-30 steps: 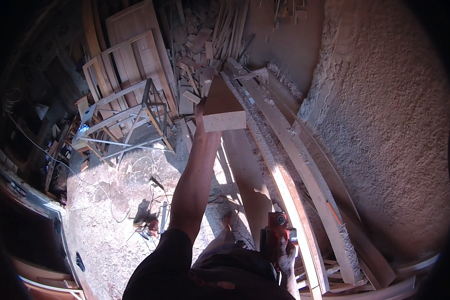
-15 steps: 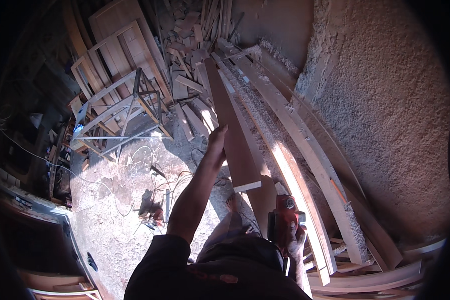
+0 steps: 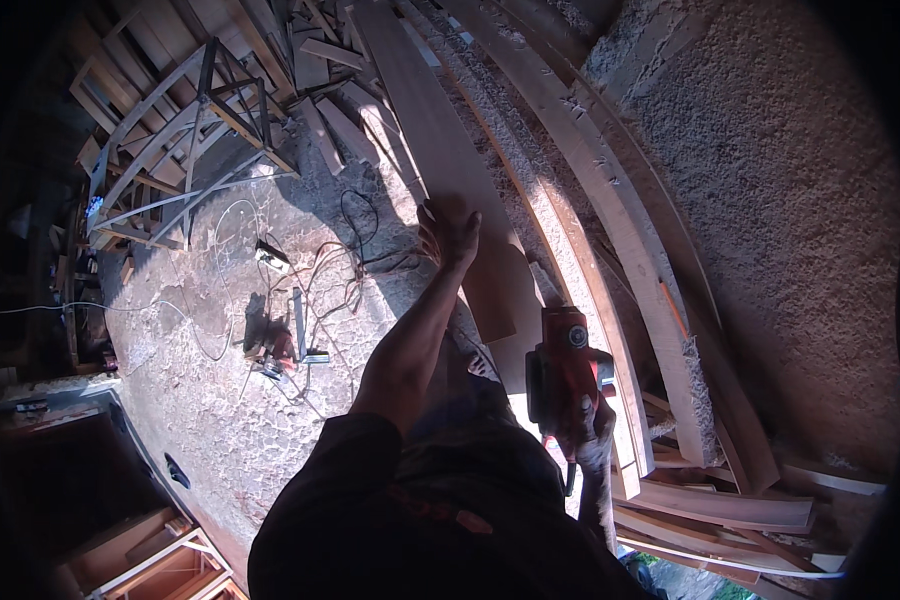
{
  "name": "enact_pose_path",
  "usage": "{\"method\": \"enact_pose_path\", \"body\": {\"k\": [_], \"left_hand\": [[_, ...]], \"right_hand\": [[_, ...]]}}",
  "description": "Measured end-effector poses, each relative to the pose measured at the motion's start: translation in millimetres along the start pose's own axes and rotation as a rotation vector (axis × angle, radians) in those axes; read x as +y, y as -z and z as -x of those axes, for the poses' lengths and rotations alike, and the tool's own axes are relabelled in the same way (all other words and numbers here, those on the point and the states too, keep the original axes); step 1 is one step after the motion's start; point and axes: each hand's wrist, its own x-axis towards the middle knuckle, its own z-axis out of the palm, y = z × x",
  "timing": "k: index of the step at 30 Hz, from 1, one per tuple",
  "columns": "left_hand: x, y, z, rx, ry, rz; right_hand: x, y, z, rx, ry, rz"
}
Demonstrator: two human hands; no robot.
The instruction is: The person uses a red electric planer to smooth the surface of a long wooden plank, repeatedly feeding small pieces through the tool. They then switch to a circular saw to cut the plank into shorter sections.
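Observation:
A long, wide wooden board (image 3: 435, 135) lies lengthwise ahead of me, its near end in shadow, over another board. My left hand (image 3: 452, 235) is over this board near its left edge, fingers spread apart and thumb toward its middle. Whether the palm presses on the wood is hard to see. Lower right, my right hand (image 3: 592, 425) is wrapped round a red and black power tool, which looks like an electric planer (image 3: 568, 365). It is held upright beside the board's near end. Part of that hand is in dark shade.
Long planks (image 3: 610, 200) with shavings run along the rough wall (image 3: 760, 170) at right. Curved offcuts (image 3: 720, 505) are stacked lower right. Left, cables (image 3: 335, 265) and tools (image 3: 275, 345) lie on the sunlit floor. A wooden frame (image 3: 205, 150) stands farther back.
The view has shifted, and the board now lies flatter, its cut end no longer facing me. My left hand has gone from gripping its edge to spread fingers over it. The right hand keeps the planer.

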Motion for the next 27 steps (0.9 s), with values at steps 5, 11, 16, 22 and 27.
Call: {"method": "enact_pose_path", "body": {"k": [5,11,16,22,27], "left_hand": [[-58.9,-51.0,-28.1,0.175,-0.317,-0.175],[-52.7,-42.1,-30.2,0.007,-0.305,-0.049],[-77.3,-15.4,-69.2,-0.145,-0.344,-0.074],[-111.4,-29.7,-142.1,-0.255,-0.387,0.628],[-80.4,13.4,-131.5,-0.171,-0.539,0.071]], "right_hand": [[-12.2,-25.1,-36.9,-0.217,0.028,0.237],[-2.4,-63.5,-64.3,-0.285,0.012,0.279],[12.4,-84.3,-79.0,-0.311,-0.066,0.221],[16.0,-91.5,-79.0,-0.336,-0.144,0.191],[25.6,-81.6,-45.1,-0.271,-0.128,0.13]]}}
